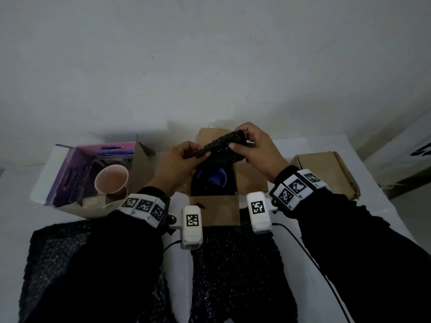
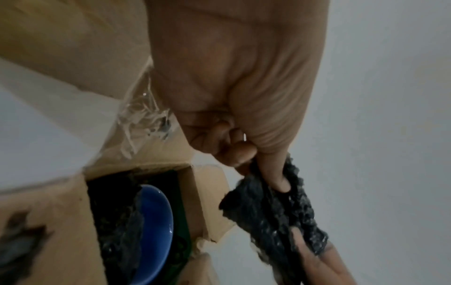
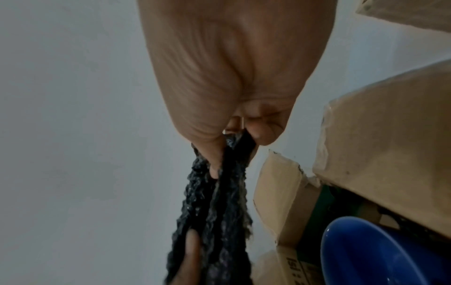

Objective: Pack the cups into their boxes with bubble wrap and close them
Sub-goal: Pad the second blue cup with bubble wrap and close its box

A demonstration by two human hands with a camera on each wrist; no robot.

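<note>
A folded piece of black bubble wrap point(image 1: 221, 146) is held in the air over the open brown box point(image 1: 215, 209) in the middle. My left hand point(image 1: 184, 157) pinches its left end point(image 2: 273, 208), and my right hand point(image 1: 250, 145) pinches its right end point(image 3: 219, 202). Inside that box a blue cup point(image 1: 213, 179) stands in black wrap, rim up; the cup point(image 2: 153, 227) shows in the left wrist view and the cup point(image 3: 380, 254) in the right wrist view. A pink cup point(image 1: 112, 179) lies in the open purple box point(image 1: 70, 180) on the left.
A shut brown box point(image 1: 326, 171) stands at the right. Sheets of black bubble wrap point(image 1: 235, 271) lie on the white table point(image 1: 14, 199) in front of me, under my sleeves. A white wall rises right behind the boxes. Cables trail from the wrist cameras.
</note>
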